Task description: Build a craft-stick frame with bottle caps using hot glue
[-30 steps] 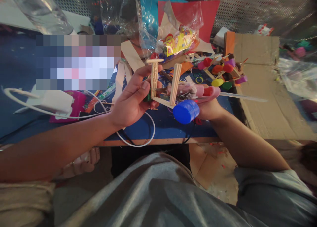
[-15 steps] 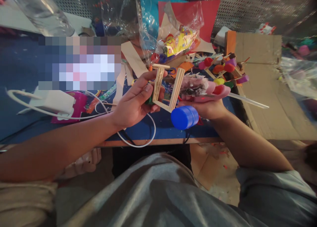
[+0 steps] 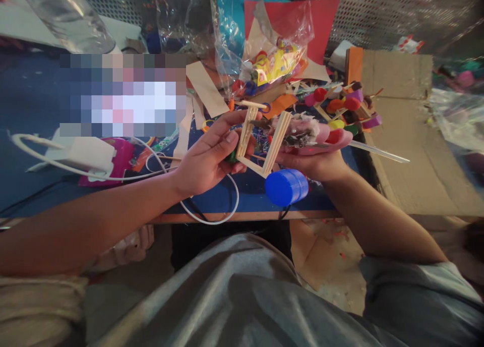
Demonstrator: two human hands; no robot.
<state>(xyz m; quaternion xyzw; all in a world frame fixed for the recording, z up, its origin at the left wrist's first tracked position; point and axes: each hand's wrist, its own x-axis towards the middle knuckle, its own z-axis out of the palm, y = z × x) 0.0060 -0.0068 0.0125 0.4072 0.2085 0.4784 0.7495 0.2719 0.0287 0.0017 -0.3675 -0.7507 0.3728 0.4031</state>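
Observation:
In my left hand (image 3: 212, 158) is a small frame of pale wooden sticks (image 3: 278, 142), pinched between thumb and fingers. A blue bottle cap (image 3: 286, 187) sits at its lower corner, and part of a green cap (image 3: 232, 154) shows by my fingers. My right hand (image 3: 323, 165) is closed around a pink hot glue gun (image 3: 321, 134) covered in grey-white residue. Its nozzle points left, at the frame's left stick; whether it touches cannot be made out. A clear glue stick (image 3: 380, 152) juts from the gun's rear.
Behind my hands lie a plastic bag with a yellow packet (image 3: 278, 62), red paper (image 3: 321, 21) and a stick-and-cap model (image 3: 346, 102). Cardboard (image 3: 401, 135) lies at right. On the left are a white charger (image 3: 91, 155), its cable and a bottle (image 3: 71, 21).
The stick frame has tilted a little, and its blue cap has shifted slightly right and down. My right hand and the glue gun have barely moved.

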